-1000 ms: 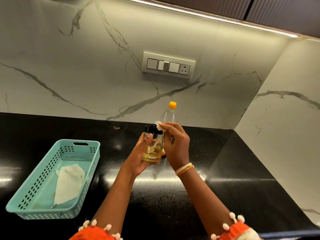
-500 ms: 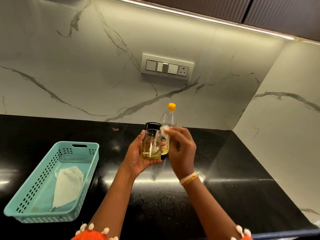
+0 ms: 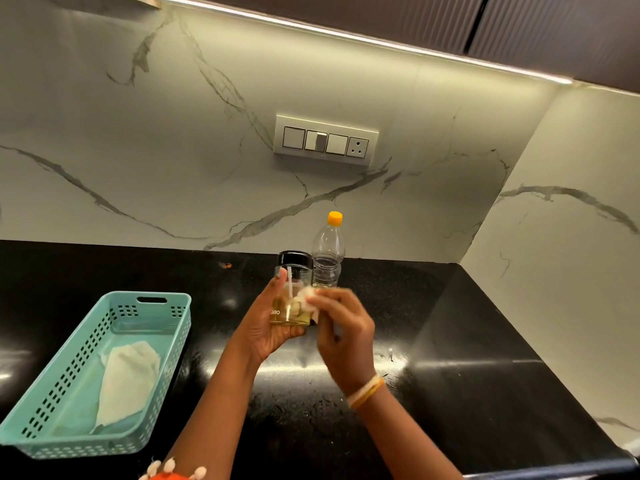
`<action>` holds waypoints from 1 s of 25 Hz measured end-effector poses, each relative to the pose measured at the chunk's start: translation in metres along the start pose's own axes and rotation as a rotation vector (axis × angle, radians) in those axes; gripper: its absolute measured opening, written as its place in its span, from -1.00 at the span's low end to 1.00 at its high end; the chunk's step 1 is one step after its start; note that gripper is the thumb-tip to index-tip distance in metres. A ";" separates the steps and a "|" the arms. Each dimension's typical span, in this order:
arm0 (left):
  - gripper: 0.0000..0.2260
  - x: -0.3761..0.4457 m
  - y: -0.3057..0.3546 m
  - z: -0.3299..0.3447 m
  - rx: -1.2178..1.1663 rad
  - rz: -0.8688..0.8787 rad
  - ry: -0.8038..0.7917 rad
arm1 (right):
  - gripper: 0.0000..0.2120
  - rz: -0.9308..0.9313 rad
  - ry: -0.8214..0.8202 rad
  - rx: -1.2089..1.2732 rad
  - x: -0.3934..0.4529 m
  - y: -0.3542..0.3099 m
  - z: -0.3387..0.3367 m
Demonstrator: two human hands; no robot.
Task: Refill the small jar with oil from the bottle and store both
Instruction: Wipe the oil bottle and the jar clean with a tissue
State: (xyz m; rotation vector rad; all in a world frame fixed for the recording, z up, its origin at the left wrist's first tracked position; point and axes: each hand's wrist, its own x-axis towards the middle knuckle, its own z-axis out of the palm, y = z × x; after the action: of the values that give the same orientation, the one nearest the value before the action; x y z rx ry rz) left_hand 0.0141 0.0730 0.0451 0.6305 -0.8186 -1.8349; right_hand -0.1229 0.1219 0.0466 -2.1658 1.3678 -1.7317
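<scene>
A small glass jar (image 3: 290,292) with a black lid and yellow oil in its lower half is held upright above the counter by my left hand (image 3: 266,327), which wraps it from the left. My right hand (image 3: 343,337) pinches a small white tissue (image 3: 307,302) and presses it against the jar's right side. Behind the jar a clear plastic bottle (image 3: 327,254) with an orange cap stands on the black counter (image 3: 467,341), capped and upright. Its lower part is hidden by my hands.
A teal perforated basket (image 3: 173,327) sits on the counter at the left with a white cloth (image 3: 126,379) lying in it. A marble wall with a switch panel (image 3: 325,140) runs behind. A side wall closes the counter's right end.
My right hand has slid the tissue from the jar's lid down to its side. The left hand has kept its hold on the jar, shifting slightly.
</scene>
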 end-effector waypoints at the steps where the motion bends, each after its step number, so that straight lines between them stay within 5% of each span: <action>1: -0.54 -0.001 -0.001 0.001 0.035 0.004 0.025 | -0.82 0.023 0.053 -0.010 0.019 0.003 -0.001; 5: -0.55 -0.003 -0.004 0.009 0.021 0.008 0.073 | -0.73 0.068 0.073 -0.015 0.057 0.007 0.005; 12: -0.43 -0.007 -0.003 0.011 -0.075 -0.032 0.041 | -0.72 -0.016 -0.055 -0.006 -0.021 0.003 -0.003; 17: -0.47 -0.007 -0.011 0.014 0.102 -0.015 0.042 | -0.69 0.201 0.136 0.151 0.019 0.011 -0.013; 21: -0.35 -0.010 -0.017 0.021 0.082 0.011 0.044 | -0.62 0.417 0.037 0.353 0.031 0.005 0.000; 25: -0.30 -0.011 -0.017 0.014 0.028 0.039 0.031 | -0.59 0.313 0.010 0.293 -0.018 -0.004 -0.004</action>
State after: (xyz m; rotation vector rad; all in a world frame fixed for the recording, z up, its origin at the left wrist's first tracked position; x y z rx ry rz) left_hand -0.0017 0.0920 0.0412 0.6548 -0.8324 -1.7768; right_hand -0.1229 0.1380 0.0366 -1.6925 1.2771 -1.6980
